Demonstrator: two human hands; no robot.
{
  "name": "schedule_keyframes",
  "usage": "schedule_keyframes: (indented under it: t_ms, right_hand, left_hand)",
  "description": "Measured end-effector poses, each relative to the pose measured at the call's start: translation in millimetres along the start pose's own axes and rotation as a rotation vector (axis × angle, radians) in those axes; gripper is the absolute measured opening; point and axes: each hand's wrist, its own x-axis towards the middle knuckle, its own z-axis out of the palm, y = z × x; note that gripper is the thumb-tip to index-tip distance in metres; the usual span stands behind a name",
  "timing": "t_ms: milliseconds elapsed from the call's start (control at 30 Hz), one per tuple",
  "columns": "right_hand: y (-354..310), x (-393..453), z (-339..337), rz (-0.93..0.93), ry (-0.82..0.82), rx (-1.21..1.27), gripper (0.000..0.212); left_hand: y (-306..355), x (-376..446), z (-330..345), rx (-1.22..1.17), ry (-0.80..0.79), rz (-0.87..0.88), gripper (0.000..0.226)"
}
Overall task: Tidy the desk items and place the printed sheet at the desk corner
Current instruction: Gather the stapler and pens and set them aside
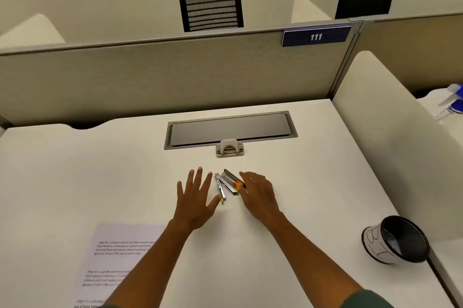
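- Near edge, 7 o'clock: one printed sheet (110, 255) lies flat on the table (313, 182), partly under the left forearm. Risk: arm drags or creases it if pulled back w/o lifting.
- 4 o'clock: one mesh cup (395, 238) tipped on its side near the table's right edge; a nudge could roll it off.
- Centre: left hand (194, 200), fingers spread wide, holding nothing, thumb touching a yellow-tipped item. Right hand (258, 192), fingers loosely curled beside an orange-tipped item; grip unclear.
- Between hands: small cluster of silvery items (226, 182), approx 3–4, exact count and type can't be told. Risk: squeezing them together may scatter one.
- 12 o'clock: one cable hatch (230, 129), shut; one number plate (316, 36) on the partition.
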Motion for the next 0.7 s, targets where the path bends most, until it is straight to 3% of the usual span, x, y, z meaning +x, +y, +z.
schedule_keyframes:
  t_ms: [233, 700]
  right_hand:
    - [-5, 15, 7, -0.032, -0.036, -0.03, 0.04]
    - [-7, 31, 10, 0.031, 0.005, -0.075, 0.031]
  left_hand:
    - [12, 20, 10, 0.043, -0.056, 0.13, 0.086]
    - [11, 42, 24, 0.152, 0.0, 0.197, 0.066]
